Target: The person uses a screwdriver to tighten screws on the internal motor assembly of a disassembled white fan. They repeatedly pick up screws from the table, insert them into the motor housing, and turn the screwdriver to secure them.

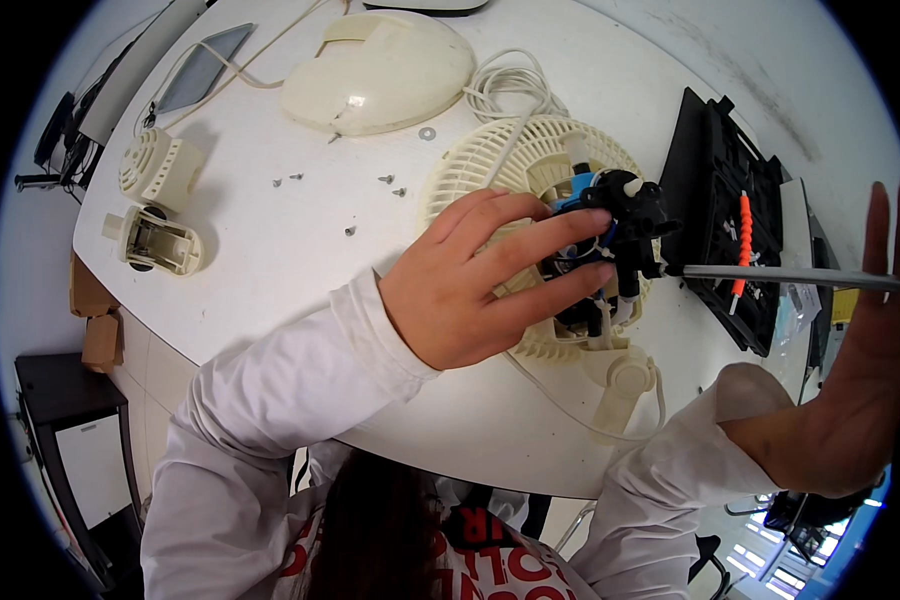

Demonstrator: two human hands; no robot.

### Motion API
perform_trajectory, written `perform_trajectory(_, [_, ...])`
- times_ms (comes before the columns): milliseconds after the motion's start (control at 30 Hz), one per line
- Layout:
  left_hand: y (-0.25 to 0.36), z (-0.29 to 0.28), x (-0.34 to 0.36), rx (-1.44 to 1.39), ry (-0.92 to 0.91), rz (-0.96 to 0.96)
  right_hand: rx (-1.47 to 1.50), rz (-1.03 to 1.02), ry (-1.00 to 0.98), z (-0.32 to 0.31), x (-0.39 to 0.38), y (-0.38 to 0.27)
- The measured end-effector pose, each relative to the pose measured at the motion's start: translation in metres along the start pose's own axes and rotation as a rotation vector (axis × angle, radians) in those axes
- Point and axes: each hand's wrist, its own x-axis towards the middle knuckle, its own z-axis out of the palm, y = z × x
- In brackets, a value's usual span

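Observation:
My left hand (480,270) is closed on the fan motor (635,205), a black unit with blue parts and wires, its fingers spread over the near side. The motor sits over the back of a cream fan grille (460,170). From the right, a long screwdriver (790,274) reaches in level, its tip at the motor's black housing. My right hand (840,400) is at the screwdriver's far end, fingers pointing up beside the shaft; the handle is lost in the dark rim. Below the motor is a cream fan neck joint (630,375).
A cream oval fan base (380,75) and a coiled white cable (515,90) lie at the back. Several screws (387,179) and a washer (427,133) are scattered mid-table. Cream housings (160,170) stand at left. An open black tool case (730,220) holds an orange-handled tool (744,240).

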Motion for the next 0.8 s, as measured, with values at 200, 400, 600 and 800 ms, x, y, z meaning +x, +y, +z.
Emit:
perform_trajectory(200, [-0.0014, 0.0004, -0.0014, 0.008, 0.005, 0.011, 0.011, 0.0, -0.014, -0.0011, 0.0012, 0.0007])
perform_trajectory(400, [-0.0017, 0.0005, -0.0017, 0.007, 0.004, 0.016, 0.023, 0.007, -0.026, -0.0008, 0.0003, 0.0024])
perform_trajectory(600, [-0.0021, 0.0003, -0.0021, 0.006, 0.005, 0.019, 0.027, 0.005, -0.024, -0.0024, -0.0009, -0.0012])
perform_trajectory(800, [-0.0028, 0.0009, -0.0017, 0.011, 0.008, 0.032, 0.03, 0.01, -0.027, -0.0018, -0.0023, 0.0003])
